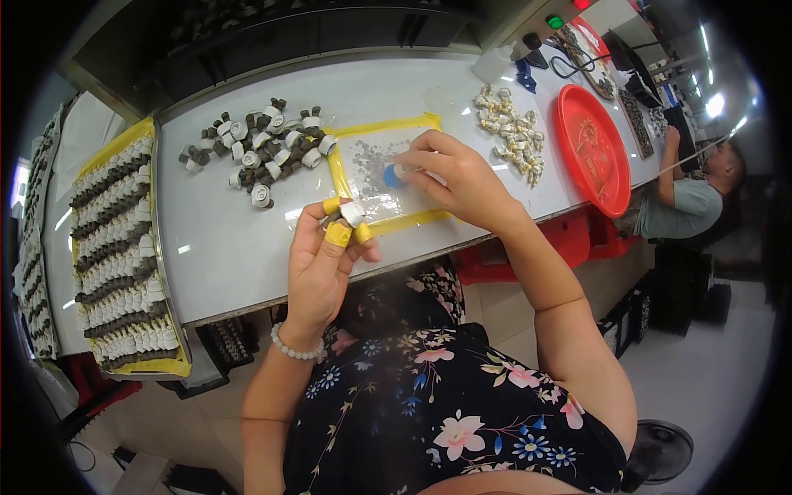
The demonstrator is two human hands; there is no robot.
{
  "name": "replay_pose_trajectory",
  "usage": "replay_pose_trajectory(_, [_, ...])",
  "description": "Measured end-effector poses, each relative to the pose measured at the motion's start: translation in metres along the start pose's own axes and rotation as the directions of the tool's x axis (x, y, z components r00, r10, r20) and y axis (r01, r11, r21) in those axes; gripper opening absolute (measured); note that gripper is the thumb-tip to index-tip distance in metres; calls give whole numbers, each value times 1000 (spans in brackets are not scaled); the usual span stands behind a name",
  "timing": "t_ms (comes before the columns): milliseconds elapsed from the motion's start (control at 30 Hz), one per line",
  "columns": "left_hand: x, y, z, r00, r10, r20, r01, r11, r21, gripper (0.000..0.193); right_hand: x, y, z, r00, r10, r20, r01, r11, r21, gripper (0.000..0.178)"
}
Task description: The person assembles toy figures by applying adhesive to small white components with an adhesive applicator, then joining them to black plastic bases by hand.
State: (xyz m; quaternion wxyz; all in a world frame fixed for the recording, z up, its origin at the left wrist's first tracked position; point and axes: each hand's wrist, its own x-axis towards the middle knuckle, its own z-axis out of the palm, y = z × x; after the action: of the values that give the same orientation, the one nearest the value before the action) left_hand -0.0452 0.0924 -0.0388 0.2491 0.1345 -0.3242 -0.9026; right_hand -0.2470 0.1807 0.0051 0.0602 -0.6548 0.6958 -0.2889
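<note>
The small white-and-dark part [352, 213] sits pinched in the fingertips of the left hand [322, 264], held up just over the near edge of the yellow-taped mat [342, 177]. Those fingers wear yellow tape wraps and are closed firmly on the part. Just beyond that grip, the right hand [462, 177] reaches across the mat with its fingertips closed on a small blue piece [394, 175], pressed down among the tiny grey bits scattered on the clear surface.

It looks like a fitting step: one hand presents the part while the other picks up something small to go on it. As I judge it, the next move calls for bringing the two hands together precisely, without loosening either pinch.

Farther off to the left of the held part lies a loose pile of similar parts [260, 153], and beyond it a tray of finished rows [120, 256]. To the right sit a heap of pale pieces [511, 132] and a red tray [590, 148].
</note>
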Motion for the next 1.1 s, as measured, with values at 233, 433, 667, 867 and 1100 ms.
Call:
replay_pose_trajectory(233, [7, -10, -5, 1000, -23, 3, 23, 999, -28, 27, -3, 1, 2, 999, 42, -25, -41, 999, 36, 23])
replay_pose_trajectory(433, [7, -12, -1, 998, -31, -59, 29, 999, -33, 32, -2, 4, 0, 1000, -18, -26, 17, 1000, -18, 23])
replay_pose_trajectory(667, [7, -12, 0, 998, -22, -64, 27, 996, 86, 30, -1, 5, 0, 1000, -27, -4, 27, 999, -47, 24])
replay_pose_trajectory(867, [7, -12, -1, 999, -21, -32, 22, 999, 38, 32, -3, -16, -9, 994, 91, -60, -66, 937, 342, 23])
replay_pose_trajectory(1100, [8, -14, -3, 1000, 0, -12, 1, 999, 43, 31, -12, -28, -6, 983, 157, 93, -180, 758, 627, 22])
